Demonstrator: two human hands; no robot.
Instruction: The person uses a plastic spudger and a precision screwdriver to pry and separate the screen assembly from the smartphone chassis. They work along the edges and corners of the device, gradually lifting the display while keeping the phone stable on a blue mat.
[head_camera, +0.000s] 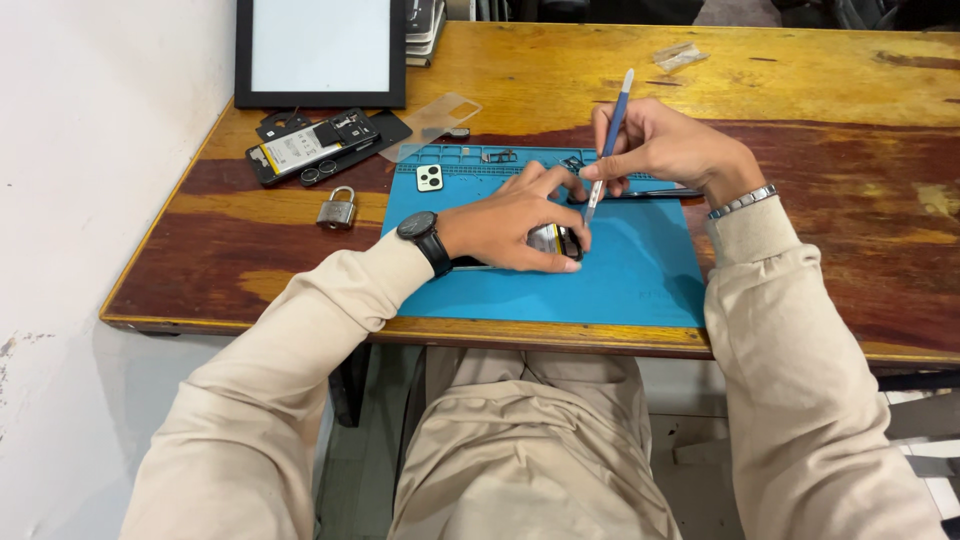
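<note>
Grip: opened phone (555, 241) pinned on the blue mat (640, 285) by left hand (515, 228); blue pry tool (609, 145) pinched by right hand (660, 150).
Risk: tip could slip and internals be gouged if pressed hard.

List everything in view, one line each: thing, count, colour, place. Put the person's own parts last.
table: 1, brown wood, against the white wall
mat: 1, blue, near edge of table
opened phone: 1, dark, on mat under left hand
tool: 1, blue handle, in right hand, tip at the phone
camera cover: 1, white, mat's far left corner
padlock: 1, silver, left of mat
phone parts: 1 cluster, black, far left of table
frame: 1, black with white panel, far left corner
clear film: 1, beyond mat
left hand: 1, black watch, on phone
right hand: 1, silver bracelet, holding tool
</note>
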